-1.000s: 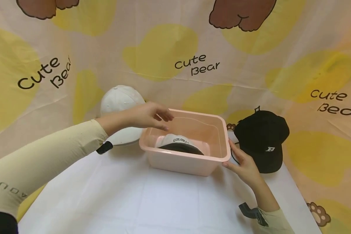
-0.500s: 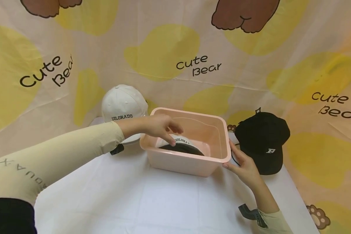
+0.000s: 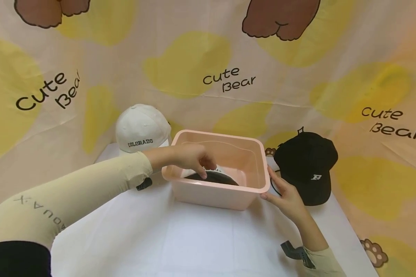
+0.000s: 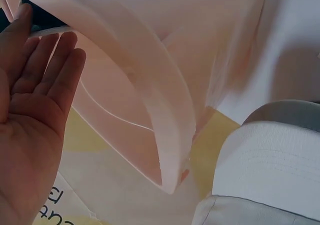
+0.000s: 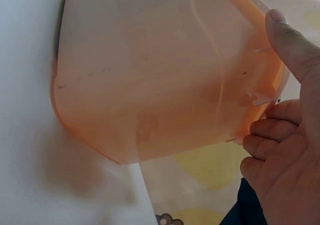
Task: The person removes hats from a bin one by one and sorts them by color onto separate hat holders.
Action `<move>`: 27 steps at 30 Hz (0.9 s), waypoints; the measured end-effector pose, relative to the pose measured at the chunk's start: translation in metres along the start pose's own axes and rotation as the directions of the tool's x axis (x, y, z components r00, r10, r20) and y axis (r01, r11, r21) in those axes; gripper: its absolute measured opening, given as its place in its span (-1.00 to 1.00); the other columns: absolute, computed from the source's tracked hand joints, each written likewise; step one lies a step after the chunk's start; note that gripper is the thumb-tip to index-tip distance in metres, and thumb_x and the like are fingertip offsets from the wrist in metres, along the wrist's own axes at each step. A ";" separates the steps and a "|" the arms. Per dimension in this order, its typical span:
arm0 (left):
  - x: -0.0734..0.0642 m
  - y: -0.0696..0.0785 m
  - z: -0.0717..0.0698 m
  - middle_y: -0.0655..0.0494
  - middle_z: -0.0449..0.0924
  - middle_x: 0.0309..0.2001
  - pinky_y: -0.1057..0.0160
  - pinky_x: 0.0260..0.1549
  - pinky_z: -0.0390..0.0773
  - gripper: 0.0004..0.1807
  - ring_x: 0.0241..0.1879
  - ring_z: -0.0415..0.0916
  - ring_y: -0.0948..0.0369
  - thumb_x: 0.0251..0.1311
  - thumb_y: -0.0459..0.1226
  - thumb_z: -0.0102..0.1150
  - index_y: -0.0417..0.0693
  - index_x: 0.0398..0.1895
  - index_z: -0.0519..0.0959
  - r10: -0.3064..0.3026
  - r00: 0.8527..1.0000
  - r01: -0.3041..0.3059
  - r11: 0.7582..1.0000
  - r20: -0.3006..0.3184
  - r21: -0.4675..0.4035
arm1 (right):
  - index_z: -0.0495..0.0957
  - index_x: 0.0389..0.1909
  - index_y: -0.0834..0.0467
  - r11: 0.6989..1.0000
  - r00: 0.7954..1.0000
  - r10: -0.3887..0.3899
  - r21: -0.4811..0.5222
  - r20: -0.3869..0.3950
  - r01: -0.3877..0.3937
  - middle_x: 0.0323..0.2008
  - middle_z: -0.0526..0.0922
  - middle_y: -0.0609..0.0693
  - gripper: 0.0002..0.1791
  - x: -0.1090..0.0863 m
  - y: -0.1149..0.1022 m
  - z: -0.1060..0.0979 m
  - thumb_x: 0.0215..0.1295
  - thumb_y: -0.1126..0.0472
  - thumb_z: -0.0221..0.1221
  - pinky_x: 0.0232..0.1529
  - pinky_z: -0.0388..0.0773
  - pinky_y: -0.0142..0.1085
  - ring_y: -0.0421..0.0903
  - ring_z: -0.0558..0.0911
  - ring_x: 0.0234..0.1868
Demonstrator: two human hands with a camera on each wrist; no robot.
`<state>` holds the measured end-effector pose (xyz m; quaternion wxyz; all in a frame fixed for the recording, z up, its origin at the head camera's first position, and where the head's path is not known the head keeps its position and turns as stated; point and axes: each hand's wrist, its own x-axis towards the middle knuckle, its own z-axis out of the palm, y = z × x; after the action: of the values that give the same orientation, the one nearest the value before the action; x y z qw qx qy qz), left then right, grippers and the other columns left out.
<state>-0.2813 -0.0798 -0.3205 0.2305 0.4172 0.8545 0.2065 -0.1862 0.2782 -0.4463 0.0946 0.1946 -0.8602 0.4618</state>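
Observation:
A pink plastic storage bin (image 3: 215,198) stands on the white table. Inside it lies a white baseball cap (image 3: 187,173) with a dark brim (image 3: 216,178); part of its lettering is covered. My left hand (image 3: 190,157) reaches down into the bin and pinches this cap, the thumb on the brim and the fingers by the crown. In the left wrist view the dark brim (image 4: 47,17) shows between thumb and fingers. My right hand (image 3: 288,200) grips the bin's right end, and the right wrist view shows the thumb (image 5: 287,37) and curled fingers at the rim.
Left of the bin sits another white cap (image 3: 142,127) lettered COLORADO, and a black cap (image 3: 306,165) stands to the right. Behind the table (image 3: 194,242) hangs a patterned cloth (image 3: 183,65). The table's right edge slopes away past the right forearm.
My left hand has come down and to the right, from above the bin's left rim onto the cap inside. My right hand has stayed on the bin.

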 end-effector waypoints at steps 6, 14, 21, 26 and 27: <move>-0.002 -0.006 0.000 0.18 0.80 -0.15 0.36 0.03 0.67 -0.68 -0.09 0.70 0.34 0.13 -0.26 0.51 -0.06 -0.03 0.75 -0.006 1.000 0.005 1.000 -0.016 -0.025 | 0.14 0.61 -0.04 0.999 1.000 0.021 -0.042 0.007 -0.021 0.57 0.20 0.04 0.06 0.001 -0.004 -0.001 0.13 0.20 0.51 0.27 0.31 -0.60 0.23 0.24 0.52; -0.004 -0.019 -0.006 0.10 0.81 -0.23 0.37 -0.08 0.69 -0.75 -0.21 0.69 0.34 0.13 -0.32 0.50 -0.17 -0.12 0.76 -0.014 0.997 0.007 0.995 -0.079 -0.095 | 0.15 0.60 -0.04 0.999 1.000 0.018 -0.051 0.006 -0.018 0.57 0.21 0.06 0.06 0.001 -0.003 -0.001 0.12 0.22 0.51 0.30 0.31 -0.55 0.23 0.25 0.51; -0.001 -0.018 -0.008 0.15 0.82 -0.31 0.45 -0.24 0.66 -0.82 -0.32 0.65 0.41 0.08 -0.30 0.55 -0.10 -0.23 0.80 -0.076 0.980 0.068 0.996 -0.184 -0.049 | 0.15 0.60 -0.07 0.997 1.000 0.011 -0.082 -0.003 -0.011 0.56 0.23 0.03 0.08 0.001 -0.002 -0.002 0.10 0.20 0.53 0.30 0.30 -0.55 0.22 0.28 0.51; -0.003 -0.016 -0.008 0.22 0.81 -0.37 0.42 -0.25 0.60 -0.88 -0.36 0.62 0.43 0.07 -0.29 0.54 -0.02 -0.31 0.81 -0.075 0.967 0.079 0.997 -0.243 0.005 | 0.15 0.60 -0.06 0.996 1.000 0.023 -0.082 -0.002 -0.023 0.56 0.23 0.04 0.07 0.001 -0.003 -0.001 0.11 0.19 0.52 0.32 0.33 -0.44 0.23 0.28 0.51; -0.004 -0.015 -0.008 0.24 0.80 -0.38 0.40 -0.24 0.60 -0.90 -0.36 0.62 0.43 0.07 -0.29 0.53 -0.01 -0.32 0.81 -0.072 0.963 0.079 0.997 -0.258 0.019 | 0.15 0.60 -0.07 0.997 1.000 0.026 -0.079 -0.002 -0.026 0.56 0.23 0.04 0.06 0.001 -0.003 -0.001 0.11 0.19 0.52 0.32 0.33 -0.42 0.23 0.28 0.51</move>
<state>-0.2935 -0.0927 -0.3216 0.1194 0.3573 0.8953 0.2376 -0.1860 0.2769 -0.4432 0.0964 0.1792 -0.8803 0.4287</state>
